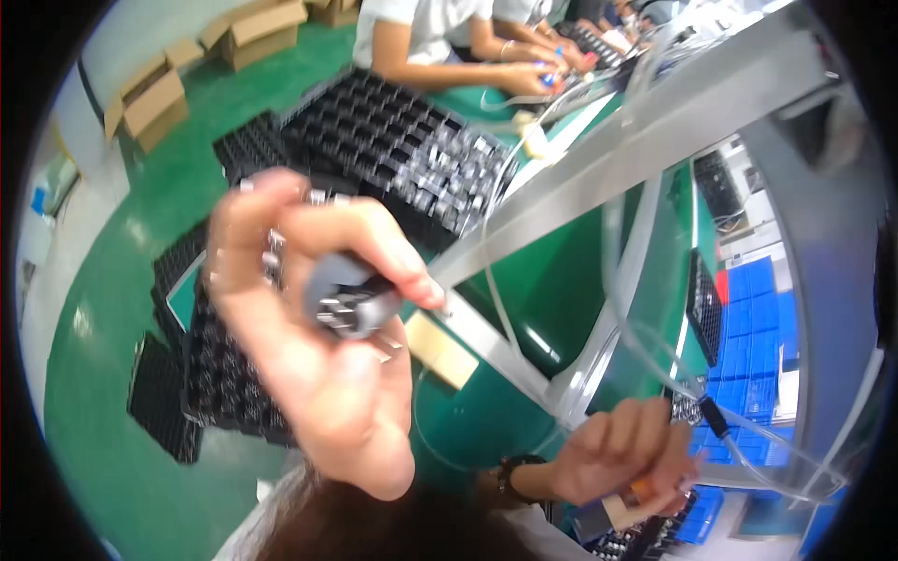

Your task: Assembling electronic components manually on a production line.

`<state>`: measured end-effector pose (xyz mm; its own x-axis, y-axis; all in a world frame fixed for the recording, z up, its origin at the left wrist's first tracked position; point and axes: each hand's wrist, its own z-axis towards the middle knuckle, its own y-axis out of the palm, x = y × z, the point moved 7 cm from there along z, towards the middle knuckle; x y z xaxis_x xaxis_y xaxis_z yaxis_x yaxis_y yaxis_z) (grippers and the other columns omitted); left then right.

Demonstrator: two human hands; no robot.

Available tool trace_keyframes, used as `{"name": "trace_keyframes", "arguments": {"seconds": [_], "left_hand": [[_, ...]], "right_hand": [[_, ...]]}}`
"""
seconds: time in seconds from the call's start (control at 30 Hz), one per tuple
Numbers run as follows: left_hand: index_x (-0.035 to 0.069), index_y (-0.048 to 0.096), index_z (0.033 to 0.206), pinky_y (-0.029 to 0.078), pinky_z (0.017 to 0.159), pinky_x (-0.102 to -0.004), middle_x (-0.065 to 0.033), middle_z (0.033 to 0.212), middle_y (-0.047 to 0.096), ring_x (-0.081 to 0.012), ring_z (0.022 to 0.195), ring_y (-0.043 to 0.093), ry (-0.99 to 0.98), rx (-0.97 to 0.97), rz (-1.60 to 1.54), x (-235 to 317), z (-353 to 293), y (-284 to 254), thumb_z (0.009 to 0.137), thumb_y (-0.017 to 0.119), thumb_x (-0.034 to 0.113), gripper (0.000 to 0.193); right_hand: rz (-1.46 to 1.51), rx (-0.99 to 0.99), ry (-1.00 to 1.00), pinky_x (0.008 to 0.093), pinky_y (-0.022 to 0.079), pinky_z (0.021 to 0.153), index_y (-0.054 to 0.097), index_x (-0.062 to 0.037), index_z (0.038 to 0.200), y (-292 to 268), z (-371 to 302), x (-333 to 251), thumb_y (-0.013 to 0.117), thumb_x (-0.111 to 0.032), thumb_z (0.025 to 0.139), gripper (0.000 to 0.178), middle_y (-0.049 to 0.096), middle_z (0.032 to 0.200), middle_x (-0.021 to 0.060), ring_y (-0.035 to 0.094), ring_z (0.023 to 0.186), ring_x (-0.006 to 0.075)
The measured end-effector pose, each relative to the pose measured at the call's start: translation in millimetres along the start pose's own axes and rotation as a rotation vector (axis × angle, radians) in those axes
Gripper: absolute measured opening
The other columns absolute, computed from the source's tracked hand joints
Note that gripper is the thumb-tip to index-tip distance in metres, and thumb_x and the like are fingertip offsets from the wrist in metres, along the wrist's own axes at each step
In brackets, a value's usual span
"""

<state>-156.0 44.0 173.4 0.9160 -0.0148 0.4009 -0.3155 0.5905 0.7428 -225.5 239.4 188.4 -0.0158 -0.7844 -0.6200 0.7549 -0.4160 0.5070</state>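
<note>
Close to the camera, my left hand [327,365] is raised with its fingers curled. It holds a short dark grey cylinder [354,297] whose end shows shiny metal; motion blur hides the detail. Small shiny metal pieces [273,257] show between the fingers of the same hand. At the lower right, my right hand [629,449] is closed, with a dark band [508,475] at its wrist. Near its fingertips is a blurred orange and cream item [629,505], and I cannot make out what it is.
A black compartment tray [360,122], partly filled with shiny parts, stands beyond my left hand; more black trays [161,397] lie at left. A metal frame bar [645,140] crosses the view. A yellow block [440,351], clear tubes, blue bins [748,309] and co-workers' hands [538,79] also show.
</note>
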Motion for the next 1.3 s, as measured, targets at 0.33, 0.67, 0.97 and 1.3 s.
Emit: {"name": "trace_keyframes", "arguments": {"seconds": [0.33, 0.67, 0.97, 1.3], "left_hand": [[-0.007, 0.063, 0.099, 0.048, 0.078, -0.0284, -0.0132, 0.097, 0.065, -0.0152, 0.088, 0.06, -0.677, -0.595, 0.253, -20, -43, 55, 0.066, 0.071, -0.005, 0.034], [-0.008, 0.058, 0.103, 0.048, 0.078, -0.0266, -0.014, 0.098, 0.063, -0.0145, 0.088, 0.06, -0.816, -0.469, 0.269, -18, -78, 36, 0.077, 0.061, -0.008, 0.027], [-0.007, 0.06, 0.1, 0.045, 0.082, -0.0263, -0.0123, 0.097, 0.064, -0.0139, 0.09, 0.058, -0.646, -0.287, 0.24, 31, -83, 3, 0.073, 0.065, -0.005, 0.027], [-0.007, 0.06, 0.103, 0.044, 0.082, -0.0254, -0.0122, 0.1, 0.063, -0.014, 0.09, 0.058, -0.622, -0.235, 0.29, 42, -95, 7, 0.073, 0.067, -0.005, 0.032]], "right_hand": [[-0.097, 0.188, -0.235, 0.0251, 0.036, 0.047, 0.042, -0.005, 0.099, -25, -3, 2, 0.046, -0.03, 0.089, 0.027, 0.046, 0.09, 0.0082, 0.041, 0.059, 0.0132], [-0.311, 0.336, -0.09, 0.0278, 0.045, 0.072, 0.044, -0.0039, 0.099, -23, -23, 25, 0.07, -0.037, 0.071, 0.051, 0.049, 0.094, 0.0076, 0.052, 0.082, 0.0146], [-0.317, -0.035, -0.07, 0.0262, 0.045, 0.07, 0.045, 0.0047, 0.106, 29, -28, 24, 0.062, -0.033, 0.082, 0.048, 0.057, 0.09, 0.0088, 0.055, 0.076, 0.0124], [-0.28, -0.085, -0.106, 0.0261, 0.045, 0.071, 0.044, 0.0078, 0.107, 27, -32, 20, 0.061, -0.024, 0.082, 0.044, 0.058, 0.087, 0.0083, 0.054, 0.075, 0.0103]]}}
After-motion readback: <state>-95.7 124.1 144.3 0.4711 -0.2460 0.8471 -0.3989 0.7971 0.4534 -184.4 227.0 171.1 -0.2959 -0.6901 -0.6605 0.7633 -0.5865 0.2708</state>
